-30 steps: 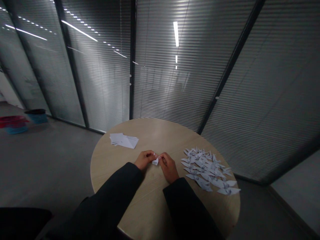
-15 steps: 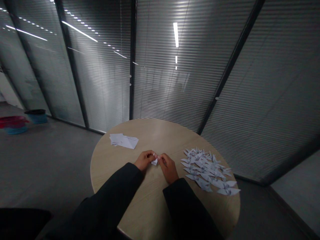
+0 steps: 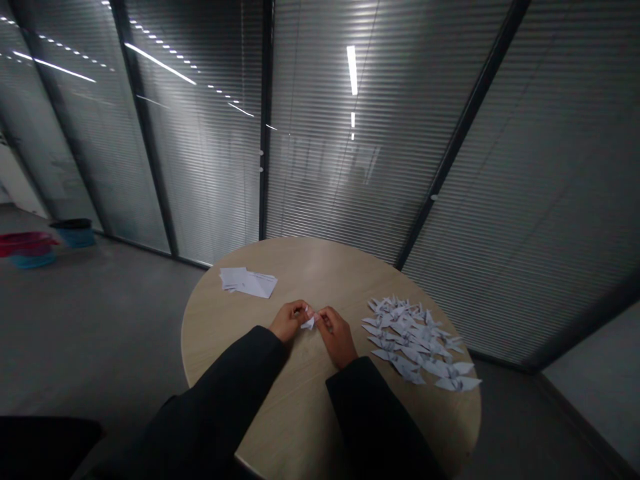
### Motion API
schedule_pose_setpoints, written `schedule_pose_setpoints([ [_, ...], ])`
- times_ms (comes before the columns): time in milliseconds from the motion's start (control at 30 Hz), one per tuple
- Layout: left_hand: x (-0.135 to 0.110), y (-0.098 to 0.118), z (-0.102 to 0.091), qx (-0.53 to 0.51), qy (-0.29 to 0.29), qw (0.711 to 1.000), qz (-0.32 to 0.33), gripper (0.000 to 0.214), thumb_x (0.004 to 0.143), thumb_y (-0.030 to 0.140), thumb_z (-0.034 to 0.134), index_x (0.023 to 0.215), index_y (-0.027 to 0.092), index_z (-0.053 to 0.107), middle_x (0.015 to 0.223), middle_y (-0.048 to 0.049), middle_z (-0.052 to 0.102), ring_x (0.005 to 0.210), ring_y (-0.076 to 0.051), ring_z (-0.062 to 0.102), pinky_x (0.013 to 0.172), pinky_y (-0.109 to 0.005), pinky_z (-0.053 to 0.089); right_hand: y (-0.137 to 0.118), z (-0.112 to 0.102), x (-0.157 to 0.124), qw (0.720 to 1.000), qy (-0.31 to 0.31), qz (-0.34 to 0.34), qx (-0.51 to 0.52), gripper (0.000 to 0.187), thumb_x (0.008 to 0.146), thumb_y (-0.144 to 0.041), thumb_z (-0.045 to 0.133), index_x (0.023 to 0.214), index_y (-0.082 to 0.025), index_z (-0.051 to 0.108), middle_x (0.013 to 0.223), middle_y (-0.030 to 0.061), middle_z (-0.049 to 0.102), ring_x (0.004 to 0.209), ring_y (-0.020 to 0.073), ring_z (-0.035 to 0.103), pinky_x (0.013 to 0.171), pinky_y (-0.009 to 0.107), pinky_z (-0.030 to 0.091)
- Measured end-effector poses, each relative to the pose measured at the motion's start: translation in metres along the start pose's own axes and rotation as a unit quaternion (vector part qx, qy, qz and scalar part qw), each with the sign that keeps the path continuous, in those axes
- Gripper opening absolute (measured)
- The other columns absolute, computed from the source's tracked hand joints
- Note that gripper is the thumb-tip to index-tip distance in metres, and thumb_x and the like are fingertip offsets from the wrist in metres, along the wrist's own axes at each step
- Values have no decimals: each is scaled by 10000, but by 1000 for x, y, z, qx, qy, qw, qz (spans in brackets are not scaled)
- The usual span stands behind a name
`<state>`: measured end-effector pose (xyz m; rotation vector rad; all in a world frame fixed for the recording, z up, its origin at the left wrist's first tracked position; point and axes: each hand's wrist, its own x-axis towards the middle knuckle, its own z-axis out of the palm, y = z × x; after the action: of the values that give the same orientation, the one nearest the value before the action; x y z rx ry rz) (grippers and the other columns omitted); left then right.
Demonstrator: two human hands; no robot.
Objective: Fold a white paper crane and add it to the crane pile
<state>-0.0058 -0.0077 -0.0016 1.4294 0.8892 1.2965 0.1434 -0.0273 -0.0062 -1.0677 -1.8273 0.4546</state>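
Observation:
Between my two hands is a small folded white paper, held just above the middle of the table. My left hand pinches its left side between thumb and fingers. From the other side, my right hand has its thumb and forefinger closed on the paper, their tips close to the left ones. Much of the paper is hidden by the fingers. To the right lies a crowd of folded paper cranes, several rows deep.
The round wooden table stands by a glass partition with blinds. A stack of white paper sheets lies at its back left. Two blue bins sit on the floor at far left, one with a red liner.
The folded paper has tilted slightly between my fingertips, and less of its lower part shows. Both hands have stayed in nearly the same place.

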Motion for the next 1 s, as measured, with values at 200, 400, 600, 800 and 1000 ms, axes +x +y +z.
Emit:
schedule_pose_setpoints([
  [200, 0, 0, 1, -2, 4, 1000, -12, 403, 555, 513, 755, 584, 147, 590, 545, 7, 511, 539, -109, 424, 542, -248, 321, 0, 1, 1, 1000, -1, 5, -3, 196, 883, -349, 459, 762, -211, 531, 759, 6, 591, 711, 151, 567, 663, 256, 443],
  [400, 0, 3, 0, -10, 6, 1000, -29, 371, 525, 472, 775, 566, 148, 598, 551, 0, 536, 567, -125, 461, 586, -261, 348, 1, 2, 1, 1000, 10, 7, -7, 249, 876, -412, 488, 735, -213, 534, 723, -4, 590, 673, 141, 552, 632, 245, 439],
  [600, 3, 1, 1, -51, 12, 997, -55, 415, 453, 480, 811, 574, 136, 613, 536, 15, 531, 543, -111, 460, 559, -247, 343, -2, 1, 1, 1000, 16, 12, 5, 260, 870, -438, 495, 742, -214, 529, 705, -8, 590, 647, 141, 565, 619, 247, 443],
  [800, 3, 2, 4, -86, 11, 994, -59, 485, 460, 552, 804, 613, 133, 612, 552, 14, 545, 539, -108, 482, 532, -234, 350, 0, 0, 2, 998, 9, 39, 41, 212, 840, -411, 529, 772, -212, 557, 749, 7, 632, 669, 153, 601, 634, 263, 471],
  [1000, 1, 5, 4, -77, 13, 996, -35, 447, 505, 527, 801, 631, 130, 639, 550, 8, 556, 539, -109, 480, 547, -244, 362, 6, 1, 3, 995, 7, 62, 73, 183, 798, -388, 566, 799, -206, 581, 783, 20, 645, 706, 169, 619, 656, 282, 491],
])
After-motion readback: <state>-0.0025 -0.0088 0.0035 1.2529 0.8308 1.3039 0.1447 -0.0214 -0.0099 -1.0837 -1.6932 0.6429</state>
